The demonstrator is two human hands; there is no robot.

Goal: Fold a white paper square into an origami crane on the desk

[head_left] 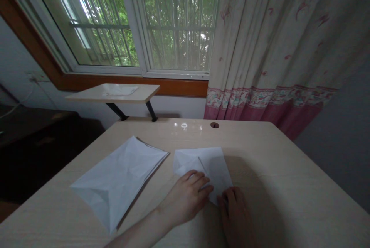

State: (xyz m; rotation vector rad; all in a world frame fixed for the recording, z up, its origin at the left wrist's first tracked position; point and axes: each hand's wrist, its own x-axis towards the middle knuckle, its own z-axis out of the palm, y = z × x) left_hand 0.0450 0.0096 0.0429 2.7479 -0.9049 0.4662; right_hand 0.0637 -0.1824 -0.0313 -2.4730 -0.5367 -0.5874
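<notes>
A wide window (pixel 130 20) with bars fills the far wall, and a pale curtain (pixel 274 39) with a pink hem hangs at its right. Below them the light wooden worktop (pixel 274 186) takes up the lower part of the view, with a small round hole (pixel 214 125) near its far edge. A small raised shelf (pixel 112 93) on dark legs stands behind the worktop's far left corner.

A stack of white paper (pixel 118 178), creased and lying askew, sits on the left part of the worktop. Just to its right, apart from it, lies a single folded sheet (pixel 212 163), smaller, with a diagonal crease running across it.

The left hand (pixel 187 198) rests palm down on the near edge of the folded sheet; its grip is wide and flat and closes on nothing. The right hand (pixel 235 213) touches the sheet's near corner with its fingertips; it lies in shadow, and whether its grip pinches the paper cannot be told.
</notes>
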